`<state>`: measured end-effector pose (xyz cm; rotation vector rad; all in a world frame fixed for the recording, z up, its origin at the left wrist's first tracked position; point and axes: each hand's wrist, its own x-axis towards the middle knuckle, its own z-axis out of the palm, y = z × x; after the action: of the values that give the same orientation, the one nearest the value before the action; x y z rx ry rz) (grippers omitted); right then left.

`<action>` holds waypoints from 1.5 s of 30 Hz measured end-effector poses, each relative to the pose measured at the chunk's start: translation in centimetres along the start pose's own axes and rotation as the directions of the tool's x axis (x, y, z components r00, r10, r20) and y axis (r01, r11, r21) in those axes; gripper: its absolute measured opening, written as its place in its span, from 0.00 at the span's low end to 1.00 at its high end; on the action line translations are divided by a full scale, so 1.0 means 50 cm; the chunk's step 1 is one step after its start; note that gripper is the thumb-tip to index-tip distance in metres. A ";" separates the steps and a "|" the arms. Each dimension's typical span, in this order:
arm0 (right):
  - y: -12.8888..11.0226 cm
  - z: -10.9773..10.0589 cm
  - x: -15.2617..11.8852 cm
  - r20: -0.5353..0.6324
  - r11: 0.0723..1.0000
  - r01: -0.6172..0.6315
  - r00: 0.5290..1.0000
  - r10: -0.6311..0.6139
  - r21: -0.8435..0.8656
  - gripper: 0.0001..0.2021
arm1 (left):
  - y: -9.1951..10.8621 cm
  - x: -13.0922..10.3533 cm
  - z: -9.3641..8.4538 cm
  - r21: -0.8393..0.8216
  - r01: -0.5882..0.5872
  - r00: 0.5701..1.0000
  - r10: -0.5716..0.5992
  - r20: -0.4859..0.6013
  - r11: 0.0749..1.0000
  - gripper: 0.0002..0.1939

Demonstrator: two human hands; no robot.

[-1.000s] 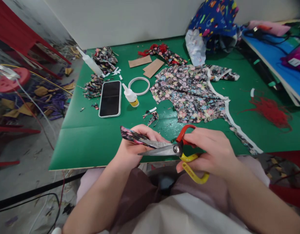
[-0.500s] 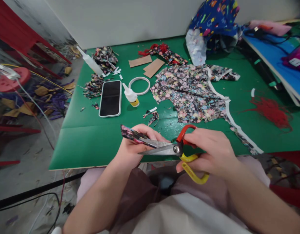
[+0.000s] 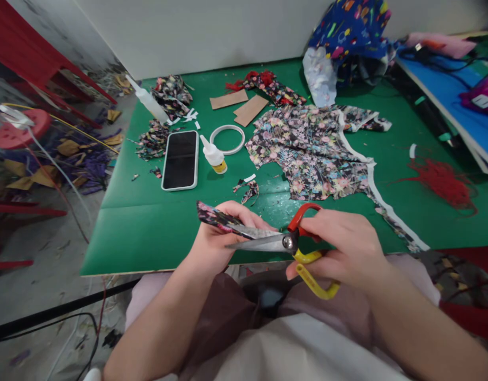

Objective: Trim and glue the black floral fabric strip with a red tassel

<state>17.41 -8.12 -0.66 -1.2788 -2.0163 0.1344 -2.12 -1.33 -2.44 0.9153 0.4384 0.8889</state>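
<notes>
Near the front edge of the table, my left hand (image 3: pixel 220 238) is closed on a narrow folded strip of dark floral fabric (image 3: pixel 214 217), whose end sticks out to the upper left. My right hand (image 3: pixel 347 243) grips scissors (image 3: pixel 287 242) with one red and one yellow handle. Their blades are slightly apart and point left, lying against the strip and the fingers of my left hand. Whether the fabric is between the blades I cannot tell. Beyond my hands lies a large piece of floral fabric (image 3: pixel 307 148) with white tape along its right edge.
On the green table (image 3: pixel 128 222) lie a phone (image 3: pixel 181 160), a small glue bottle (image 3: pixel 214 156), a tape roll (image 3: pixel 241 140), brown card pieces (image 3: pixel 250 110), fabric scraps (image 3: pixel 249 191) and red threads (image 3: pixel 444 182). A white-nozzled bottle (image 3: pixel 150 103) leans on scraps at the back left.
</notes>
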 end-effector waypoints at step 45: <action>0.102 0.218 0.235 0.197 0.940 -0.337 0.926 0.321 0.053 0.30 | 0.098 -0.043 -0.015 -0.024 0.013 0.970 -0.018 -0.243 1.000 0.21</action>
<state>11.58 7.12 -4.70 -1.5906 -1.9064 0.5118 -6.17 -1.24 1.13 0.7842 0.6443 0.9940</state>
